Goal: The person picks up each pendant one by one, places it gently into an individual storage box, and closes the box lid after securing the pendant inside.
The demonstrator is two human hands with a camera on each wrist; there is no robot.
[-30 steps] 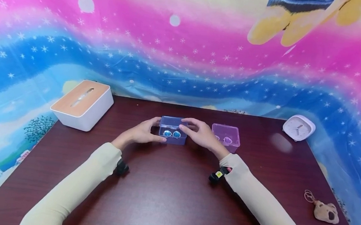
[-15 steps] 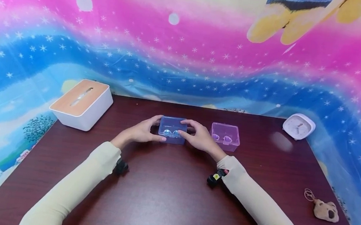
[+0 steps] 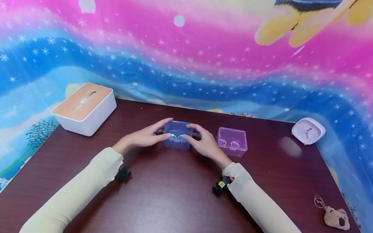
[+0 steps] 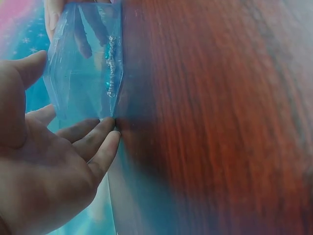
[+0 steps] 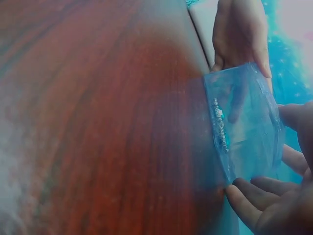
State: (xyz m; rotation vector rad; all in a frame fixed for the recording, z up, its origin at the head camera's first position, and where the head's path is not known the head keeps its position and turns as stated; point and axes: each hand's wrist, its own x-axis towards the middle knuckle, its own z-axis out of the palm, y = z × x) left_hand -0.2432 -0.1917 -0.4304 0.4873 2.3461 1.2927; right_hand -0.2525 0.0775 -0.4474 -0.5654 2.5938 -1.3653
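A clear blue plastic box (image 3: 177,145) with a hinged lid stands on the table. Inside lie two ring-like trinkets (image 3: 173,137) with silver rims and blue stones, partly veiled by the plastic. My left hand (image 3: 144,136) holds the box's left side, thumb at the lid's front edge and fingers behind. On the right side my right hand (image 3: 205,142) holds it likewise, its thumb on the lid's front corner. The lid lies down over the box; whether it is latched I cannot tell. In the left wrist view, fingertips touch the lower edge of the blue box (image 4: 85,73).
Just right of my right hand stands a clear purple box (image 3: 239,152), its lid down over similar trinkets. A tissue box (image 3: 81,119) is at the back left, a white clock (image 3: 308,131) at the back right. A koala keychain (image 3: 336,218) lies near the right edge.
The blue box's lid has come down from a raised position. My left thumb has moved up from the box's front wall to the lid's front edge. The purple box stays put.
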